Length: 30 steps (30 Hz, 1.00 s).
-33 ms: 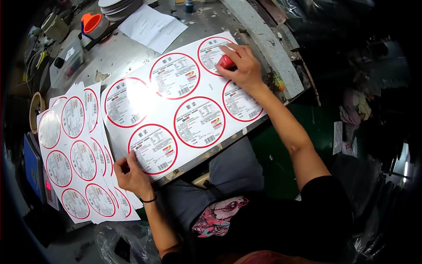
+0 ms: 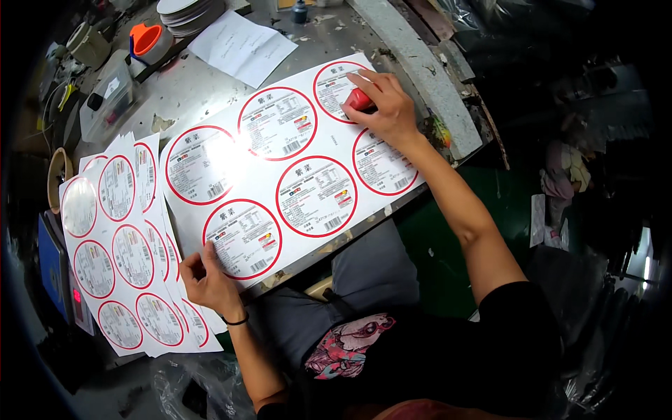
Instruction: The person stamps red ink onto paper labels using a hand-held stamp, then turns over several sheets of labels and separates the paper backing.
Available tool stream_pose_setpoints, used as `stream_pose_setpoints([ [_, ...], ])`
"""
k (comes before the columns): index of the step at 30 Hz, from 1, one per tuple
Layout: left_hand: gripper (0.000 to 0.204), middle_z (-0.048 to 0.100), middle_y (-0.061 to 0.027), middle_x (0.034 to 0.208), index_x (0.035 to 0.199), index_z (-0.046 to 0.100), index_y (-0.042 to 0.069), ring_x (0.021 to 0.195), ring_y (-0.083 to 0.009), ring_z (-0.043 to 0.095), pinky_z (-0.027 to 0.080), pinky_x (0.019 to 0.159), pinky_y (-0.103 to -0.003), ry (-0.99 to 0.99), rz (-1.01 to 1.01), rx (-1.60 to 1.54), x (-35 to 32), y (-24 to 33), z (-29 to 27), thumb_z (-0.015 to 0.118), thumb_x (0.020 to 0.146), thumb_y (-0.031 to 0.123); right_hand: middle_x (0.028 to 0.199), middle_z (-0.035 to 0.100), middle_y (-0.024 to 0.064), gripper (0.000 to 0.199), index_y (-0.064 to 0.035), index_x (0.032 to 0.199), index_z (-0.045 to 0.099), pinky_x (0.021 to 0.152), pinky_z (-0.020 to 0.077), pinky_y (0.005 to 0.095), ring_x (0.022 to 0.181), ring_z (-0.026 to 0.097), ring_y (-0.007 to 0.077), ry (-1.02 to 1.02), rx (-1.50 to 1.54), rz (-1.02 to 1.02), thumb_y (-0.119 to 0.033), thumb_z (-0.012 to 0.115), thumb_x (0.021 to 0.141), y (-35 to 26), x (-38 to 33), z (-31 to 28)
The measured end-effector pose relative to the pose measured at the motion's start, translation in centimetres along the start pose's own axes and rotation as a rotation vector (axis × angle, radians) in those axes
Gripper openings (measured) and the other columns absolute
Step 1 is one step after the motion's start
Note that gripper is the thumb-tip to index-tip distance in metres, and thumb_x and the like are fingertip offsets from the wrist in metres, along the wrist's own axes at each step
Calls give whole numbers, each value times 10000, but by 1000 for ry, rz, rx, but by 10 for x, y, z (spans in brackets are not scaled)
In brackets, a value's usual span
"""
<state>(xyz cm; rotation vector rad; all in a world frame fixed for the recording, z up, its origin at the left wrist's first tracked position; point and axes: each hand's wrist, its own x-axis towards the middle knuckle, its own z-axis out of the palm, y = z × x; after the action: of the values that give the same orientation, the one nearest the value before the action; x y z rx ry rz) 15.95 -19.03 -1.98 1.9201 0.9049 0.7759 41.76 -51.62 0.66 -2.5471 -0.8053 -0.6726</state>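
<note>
A large white sheet of round red-rimmed labels lies aslant on the metal table, printed in two rows. My left hand is closed at its lower left corner, thumb on the border of the nearest label and fingers curled at the edge. Over the upper right label, my right hand grips a small red block, rounded like a stamp handle. Its underside is hidden, so I cannot tell whether it touches the paper. The right forearm partly covers the lower right label.
At the left, a fanned stack of label sheets overhangs the table edge. A folded white paper, an orange cup, a clear plastic box and a pile of round discs stand farther back. A grey stone-like strip borders the right side.
</note>
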Motion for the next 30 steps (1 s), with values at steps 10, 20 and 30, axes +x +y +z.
stream_pose_setpoints([
  [10, 189, 634, -15, 773, 853, 633, -6, 690, -64, 549, 492, 649, -225, 110, -124, -343, 21, 13, -60, 758, 965, 82, 1211, 654, 172, 756, -45, 1352, 571, 901, 539, 430, 1061, 651, 345, 417, 225, 417, -426, 889, 781, 5, 35, -80],
  [20, 295, 628, -82, 861, 873, 625, -21, 755, -165, 562, 525, 700, -314, 705, -331, 249, 42, -190, -265, 819, 918, 197, 1284, 597, 198, 739, -25, 1238, 585, 940, 523, 502, 1202, 584, 357, -595, 154, 23, -537, 823, 762, -101, 55, 44],
  [30, 459, 647, -138, 1200, 1336, 594, 17, 1050, -254, 623, 506, 913, -377, 240, 94, 387, 77, -23, -122, 751, 908, 76, 1345, 641, 174, 810, -104, 1299, 681, 1050, 489, 479, 1270, 584, 379, 95, 230, 701, -498, 928, 635, 74, 206, 204],
])
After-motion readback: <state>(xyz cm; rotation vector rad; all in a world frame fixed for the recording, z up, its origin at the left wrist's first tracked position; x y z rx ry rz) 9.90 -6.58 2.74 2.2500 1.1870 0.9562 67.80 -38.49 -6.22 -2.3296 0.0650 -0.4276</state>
